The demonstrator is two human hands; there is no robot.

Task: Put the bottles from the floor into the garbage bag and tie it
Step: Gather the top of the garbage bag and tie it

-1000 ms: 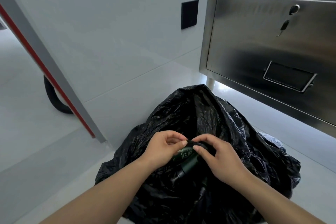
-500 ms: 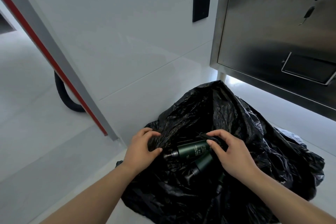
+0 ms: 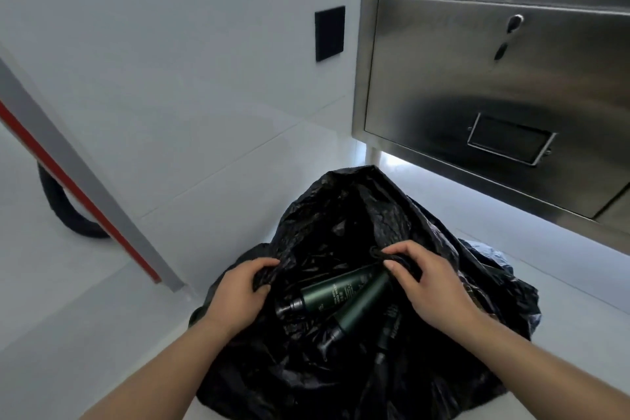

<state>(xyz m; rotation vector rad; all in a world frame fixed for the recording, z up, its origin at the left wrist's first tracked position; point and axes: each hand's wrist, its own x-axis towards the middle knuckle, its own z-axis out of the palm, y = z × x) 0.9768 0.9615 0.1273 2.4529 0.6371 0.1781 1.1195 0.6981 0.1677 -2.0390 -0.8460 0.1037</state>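
Note:
A black garbage bag [image 3: 344, 215] lies open on the white floor against the wall. Inside its mouth lie two dark green bottles [image 3: 332, 291] side by side, caps pointing down-left, and a third darker bottle [image 3: 390, 327] beside them. My left hand [image 3: 238, 293] grips the left edge of the bag's opening. My right hand [image 3: 426, 283] pinches the right edge of the opening, partly covering the bottles' upper ends.
A stainless steel cabinet [image 3: 494, 78] with a lock and label holder hangs at the right, above the floor. A black wall plate [image 3: 329, 33] sits on the white wall. A grey and red frame [image 3: 78, 181] and a black hose [image 3: 64, 215] stand at the left.
My hands have moved apart, each pulling an edge of the bag, so the opening is wider and the bottles show more.

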